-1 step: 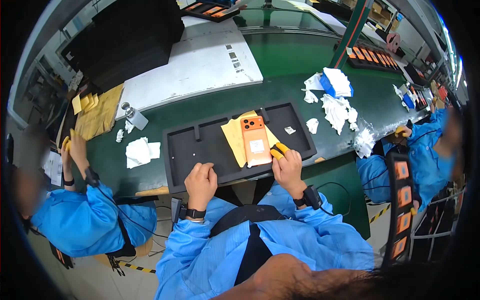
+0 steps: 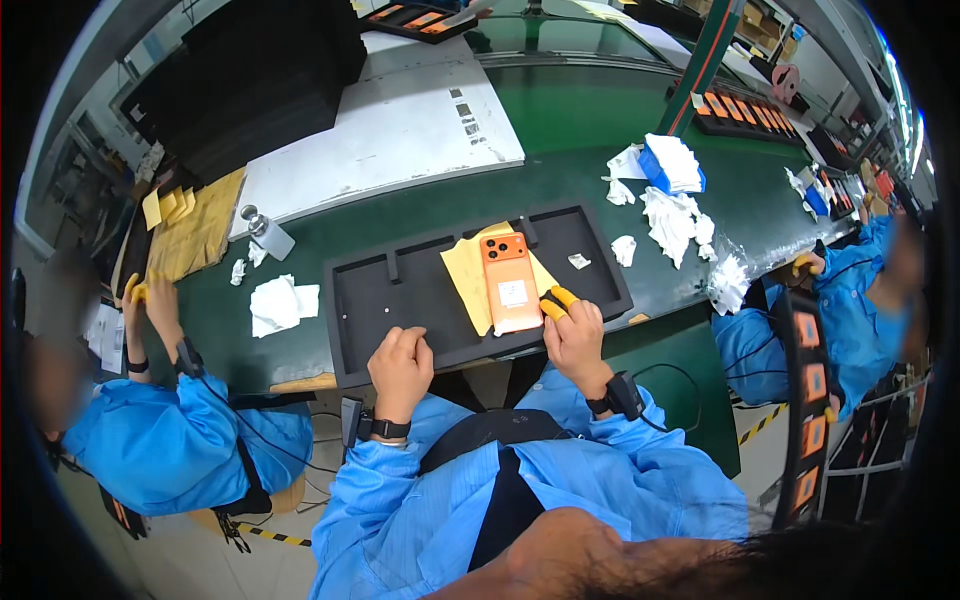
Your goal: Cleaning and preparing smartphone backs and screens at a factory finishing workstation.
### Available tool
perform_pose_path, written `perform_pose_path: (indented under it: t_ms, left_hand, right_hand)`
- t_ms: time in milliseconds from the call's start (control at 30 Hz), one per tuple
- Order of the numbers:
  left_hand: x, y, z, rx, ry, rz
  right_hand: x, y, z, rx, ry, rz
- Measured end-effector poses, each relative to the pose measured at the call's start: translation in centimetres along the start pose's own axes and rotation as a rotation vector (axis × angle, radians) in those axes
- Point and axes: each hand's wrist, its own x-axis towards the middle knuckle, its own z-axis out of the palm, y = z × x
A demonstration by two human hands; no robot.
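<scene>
An orange phone (image 2: 511, 285), back up with its three-lens camera at the far end, lies on a yellow cloth (image 2: 464, 275) in a shallow black tray (image 2: 430, 312). A white label (image 2: 512, 293) is on its back. My left hand (image 2: 400, 370) rests at the tray's near edge, fingers curled in, apart from the phone. Beside the phone's lower right side is my right hand (image 2: 577, 335), its fingers bent and two tips in yellow covers. A dark patch shows by those tips; I cannot tell whether they hold it or touch the phone.
White wipes (image 2: 283, 304) lie left of the tray, near a bottle (image 2: 268, 233). To the right are crumpled wipes (image 2: 672, 222) and a blue box of wipes (image 2: 675, 165). Co-workers in blue sit on both sides. A tray of orange pieces (image 2: 806, 400) stands upright at right.
The left co-worker's nearer hand has shifted slightly right and down. The upright tray at right has moved a little to the right. My hands and the phone look unchanged.
</scene>
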Motion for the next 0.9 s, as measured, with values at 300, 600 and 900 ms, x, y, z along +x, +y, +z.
perform_pose_path:
  t_ms: [300,600,900]
  left_hand:
    - [-1.5,-0.5,-1.9,0.02,0.021,-0.003]
    - [-2.6,-0.5,-1.4,-0.044,-0.051,-0.043]
    - [-1.8,-0.8,-4.3,-0.237,-0.215,-0.31]
  right_hand:
    - [-0.2,-1.7,-1.0,0.13,-0.114,0.034]
    - [0.2,-2.3,-4.5,0.177,-0.231,0.099]
    - [0.1,-3.4,-3.0,0.191,-0.158,0.152]
